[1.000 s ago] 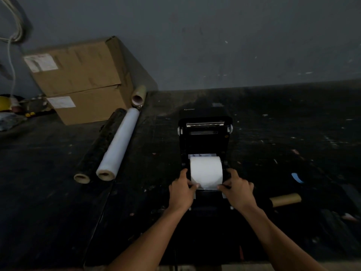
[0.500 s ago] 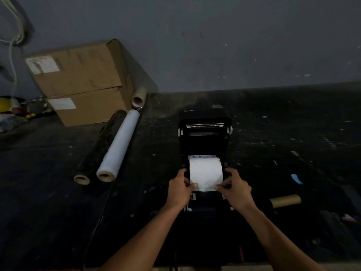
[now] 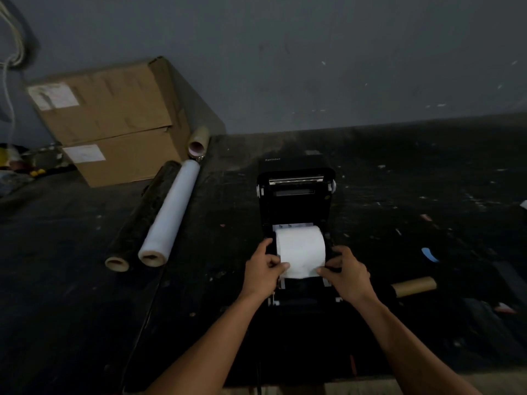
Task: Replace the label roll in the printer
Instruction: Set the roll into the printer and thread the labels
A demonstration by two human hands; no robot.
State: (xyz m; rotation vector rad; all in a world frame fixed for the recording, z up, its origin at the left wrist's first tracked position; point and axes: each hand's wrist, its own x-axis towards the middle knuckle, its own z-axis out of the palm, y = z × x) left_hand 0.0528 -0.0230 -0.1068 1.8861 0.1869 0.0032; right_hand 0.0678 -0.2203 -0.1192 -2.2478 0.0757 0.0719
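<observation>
A: Where was the label roll (image 3: 301,250) at that point?

B: It sat in the bay of the printer (image 3: 296,212), which stood near the middle of the table (image 3: 85,309) with its lid (image 3: 296,192) tipped back. A free strip of paper hung off the roll's front toward the table's near edge.

A: And the person's fingers?

B: Both were grasping. The left hand (image 3: 263,270) pinched the strip's left corner between thumb and forefinger; the right hand (image 3: 346,273) pinched the right corner the same way, the other fingers curled over the printer's side.

A: Why hold both corners?

B: Probably to keep the strip square while it was drawn forward over the feed path, so it would not skew between the guides. The lid stayed tipped back because the paper still had to be laid out before closing.

A: What differed from the frame a second before?

B: The hands had moved a little closer together and the loose end looked pulled slightly further out over the front. The roll itself remained seated.

A: Anything else on the table?

B: Two long film rolls (image 3: 168,215) lay side by side toward the left edge, stacked cardboard boxes (image 3: 114,124) stood at the far left corner, and an empty core (image 3: 413,286) lay just right of the printer, likely the spent one.
</observation>
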